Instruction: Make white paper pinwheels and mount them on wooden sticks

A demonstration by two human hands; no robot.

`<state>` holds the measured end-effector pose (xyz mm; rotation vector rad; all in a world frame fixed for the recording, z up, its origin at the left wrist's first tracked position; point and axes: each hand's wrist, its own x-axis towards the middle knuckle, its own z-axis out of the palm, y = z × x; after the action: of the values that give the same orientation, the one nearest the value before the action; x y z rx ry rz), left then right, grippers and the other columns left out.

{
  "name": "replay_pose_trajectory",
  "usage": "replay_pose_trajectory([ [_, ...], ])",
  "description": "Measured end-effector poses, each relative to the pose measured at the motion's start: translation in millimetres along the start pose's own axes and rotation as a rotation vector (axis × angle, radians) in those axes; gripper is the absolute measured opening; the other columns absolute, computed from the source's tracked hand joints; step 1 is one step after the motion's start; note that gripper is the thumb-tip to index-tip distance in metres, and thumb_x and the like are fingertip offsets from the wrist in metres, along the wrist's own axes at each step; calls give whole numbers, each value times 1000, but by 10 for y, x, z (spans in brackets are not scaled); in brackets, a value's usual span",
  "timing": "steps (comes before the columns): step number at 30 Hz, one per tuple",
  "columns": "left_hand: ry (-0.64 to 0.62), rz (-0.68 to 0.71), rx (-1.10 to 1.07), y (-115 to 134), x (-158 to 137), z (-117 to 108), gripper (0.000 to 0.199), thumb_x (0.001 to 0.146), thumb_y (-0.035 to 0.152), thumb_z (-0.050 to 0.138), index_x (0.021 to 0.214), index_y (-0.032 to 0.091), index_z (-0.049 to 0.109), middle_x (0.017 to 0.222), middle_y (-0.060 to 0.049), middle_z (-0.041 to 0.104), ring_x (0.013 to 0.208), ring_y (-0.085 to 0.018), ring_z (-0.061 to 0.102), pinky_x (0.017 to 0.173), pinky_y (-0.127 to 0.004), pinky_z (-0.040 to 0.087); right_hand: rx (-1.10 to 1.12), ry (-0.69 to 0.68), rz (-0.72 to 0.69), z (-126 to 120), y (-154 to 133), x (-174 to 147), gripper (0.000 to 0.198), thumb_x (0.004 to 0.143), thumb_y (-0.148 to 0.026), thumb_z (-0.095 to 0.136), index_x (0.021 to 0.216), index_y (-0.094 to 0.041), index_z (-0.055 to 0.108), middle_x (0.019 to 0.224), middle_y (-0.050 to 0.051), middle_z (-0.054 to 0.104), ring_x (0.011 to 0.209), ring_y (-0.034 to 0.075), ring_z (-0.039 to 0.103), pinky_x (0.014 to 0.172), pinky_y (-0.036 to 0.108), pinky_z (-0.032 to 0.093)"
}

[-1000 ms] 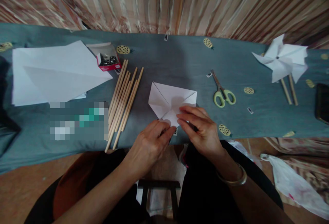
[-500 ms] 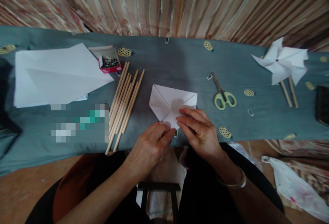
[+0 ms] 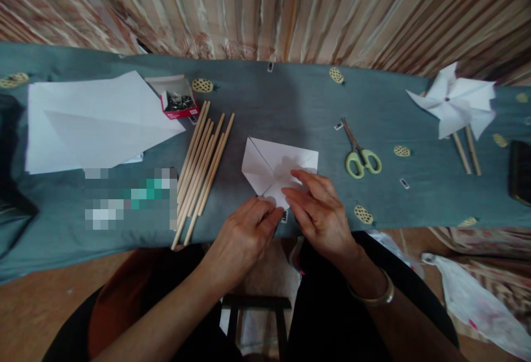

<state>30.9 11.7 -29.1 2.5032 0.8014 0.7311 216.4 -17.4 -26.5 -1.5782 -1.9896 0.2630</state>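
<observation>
A white sheet of paper (image 3: 265, 160), cut in along its diagonals, lies on the table in front of me. My left hand (image 3: 251, 226) is closed on its near corner, thumb and fingers pressed together there. Over the paper's right near side, my right hand (image 3: 321, 210) has its fingers apart, the fingertips at the surface and the thumb by the near edge. Whether those fingertips press on the paper, I cannot tell. Its lower right part is covered by my right hand.
Wooden sticks (image 3: 203, 165) lie left of the paper, below a red box of small metal pieces (image 3: 180, 106). White sheets (image 3: 91, 121) are farther left. Green-handled scissors (image 3: 359, 154) lie right; a paper pinwheel (image 3: 452, 99) rests on two sticks (image 3: 467, 149) at far right.
My right hand's fingers have shifted slightly and spread a little more over the paper. My left hand keeps its place at the near corner.
</observation>
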Motion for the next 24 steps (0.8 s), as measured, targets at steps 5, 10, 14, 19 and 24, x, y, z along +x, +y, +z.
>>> replay_pose_trajectory([
  [5,-9,-3,-3,-2,5,4,19,92,10,50,108,8,60,93,-9,63,85,-18,60,73,-32,60,-27,14,-19,10,2,2,24,91,-17,52,107,-21,69,131,11,58,120,29,52,100,52,50],
  [10,-7,-16,-1,-1,7,3,19,93,11,49,108,10,60,93,-9,63,86,-17,61,73,-32,60,-50,27,-32,24,-2,17,23,91,-16,52,106,-21,69,131,11,59,121,28,52,99,50,50],
  [14,-6,-16,-5,2,16,-1,19,92,10,51,108,8,60,93,-9,63,84,-18,61,72,-32,60,-66,37,-50,32,-16,44,22,91,-16,52,105,-19,69,129,12,60,120,27,53,99,49,51],
  [19,-20,-24,-6,-4,10,-4,20,92,11,50,109,9,60,93,-8,63,85,-18,61,73,-32,60,-42,44,-36,46,-16,60,22,91,-16,53,105,-21,69,129,10,60,120,26,52,100,48,51],
  [24,-20,-19,0,-12,-2,5,19,93,11,49,109,11,59,93,-8,63,85,-17,61,73,-32,60,-12,35,-9,67,-1,61,25,90,-16,53,108,-24,69,133,7,58,123,26,51,102,49,49],
])
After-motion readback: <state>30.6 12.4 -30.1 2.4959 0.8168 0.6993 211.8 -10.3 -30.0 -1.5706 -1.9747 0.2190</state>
